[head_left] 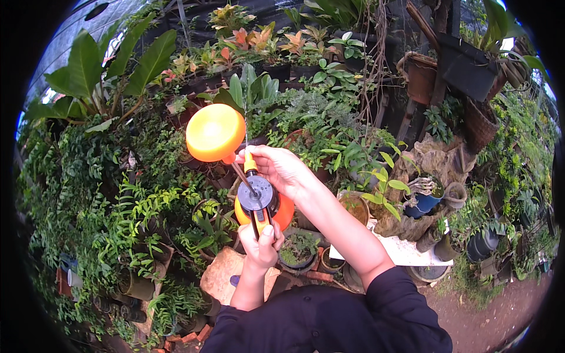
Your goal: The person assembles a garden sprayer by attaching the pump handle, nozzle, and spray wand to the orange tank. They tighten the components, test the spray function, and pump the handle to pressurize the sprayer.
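- Sprayer (286,210) with a round orange tank is held up in front of the dark shirt (321,320), with leafy plants (253,88) past its tip.
- From where I stand, the left hand (261,250) has its grip wrapped around the black and orange handle (261,217).
- The right hand (279,167) has its grip pinched on the yellow nozzle (250,162), though some of the fingertips are hidden.
- The big orange knob (215,132) stands up high on its metal rod (240,173), and little drops show on the grey cap (265,189).
- A thin pale line runs past the nozzle; it may be water, but I can't be sure.
- The step looks like setting the nozzle. To do it well, hold the handle firmly, so the tank can't spin along with the twist.
- Turn the nozzle gently, a tiny bit each time, and look at the spray after each turn.
- Fingers should stay behind the hole, or they will get wet and block it.
- Wet plastic may be slippery, so don't rush, and point the tip at the leaves, away from faces.
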The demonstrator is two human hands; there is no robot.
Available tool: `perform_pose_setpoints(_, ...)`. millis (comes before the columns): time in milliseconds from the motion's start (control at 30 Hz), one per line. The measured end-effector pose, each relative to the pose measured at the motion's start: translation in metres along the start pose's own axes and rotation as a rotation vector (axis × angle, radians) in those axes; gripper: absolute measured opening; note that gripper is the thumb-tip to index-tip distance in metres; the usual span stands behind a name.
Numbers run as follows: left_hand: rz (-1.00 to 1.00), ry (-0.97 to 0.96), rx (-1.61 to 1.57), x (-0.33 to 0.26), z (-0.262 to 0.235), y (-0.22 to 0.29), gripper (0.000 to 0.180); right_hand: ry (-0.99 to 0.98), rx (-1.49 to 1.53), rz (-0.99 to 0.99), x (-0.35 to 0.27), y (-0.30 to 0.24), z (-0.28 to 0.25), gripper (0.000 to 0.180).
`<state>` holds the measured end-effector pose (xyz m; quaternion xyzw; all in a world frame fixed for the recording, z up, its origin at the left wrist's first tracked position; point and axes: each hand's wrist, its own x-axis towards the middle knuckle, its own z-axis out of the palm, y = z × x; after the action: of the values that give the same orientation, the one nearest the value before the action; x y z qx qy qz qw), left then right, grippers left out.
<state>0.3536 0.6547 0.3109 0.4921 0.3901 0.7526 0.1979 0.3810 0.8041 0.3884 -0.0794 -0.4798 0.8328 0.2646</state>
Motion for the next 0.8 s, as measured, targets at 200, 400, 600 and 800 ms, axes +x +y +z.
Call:
perform_pose_setpoints(200, 0.008, -0.004, -0.018, 0.000, 0.003, 0.001, 0.041, 0.091, -0.035, -0.002, 0.001, -0.001, 0.002, 0.019)
perform_pose_setpoints(400, -0.005, 0.012, 0.018, 0.000, 0.006, 0.004, 0.042, 0.070, -0.033, -0.004, -0.006, -0.004, 0.005, 0.020)
perform_pose_setpoints(600, -0.038, 0.032, 0.015, -0.002, 0.007, 0.004, 0.042, 0.050, -0.021, -0.034, -0.010, -0.002, 0.003, 0.019)
perform_pose_setpoints(800, -0.046, 0.044, 0.022, -0.004, 0.006, 0.003, 0.041, 0.067, -0.039, -0.026, -0.009, 0.000, 0.004, 0.020)
